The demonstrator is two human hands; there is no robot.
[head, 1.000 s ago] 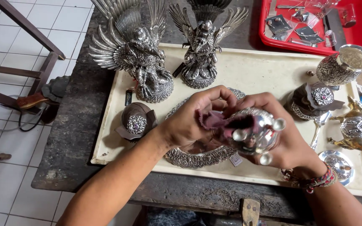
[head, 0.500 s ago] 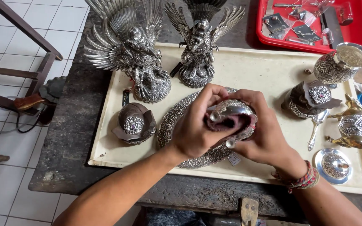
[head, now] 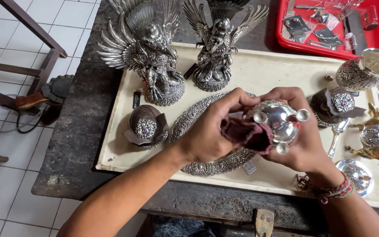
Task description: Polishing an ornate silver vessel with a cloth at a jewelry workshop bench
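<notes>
My right hand (head: 305,140) holds a small round silver bowl (head: 281,120) upside down, its three ball feet pointing up at me. My left hand (head: 209,134) presses a dark red cloth (head: 248,134) against the bowl's side. Both hands hover over an oval embossed silver tray (head: 216,164) that lies on a cream board (head: 264,66). A beaded bracelet (head: 332,191) sits on my right wrist.
Two winged silver statues (head: 148,52) (head: 218,41) stand at the board's back. A brown shell ornament (head: 145,127) lies left, another ornament (head: 336,103), a silver cup (head: 365,68), a gold piece (head: 376,134) and a small lid (head: 356,173) right. A red tray (head: 376,41) holds small parts.
The bowl has been turned in my right hand so its feet face up, and my left hand has shifted the cloth along its side.
</notes>
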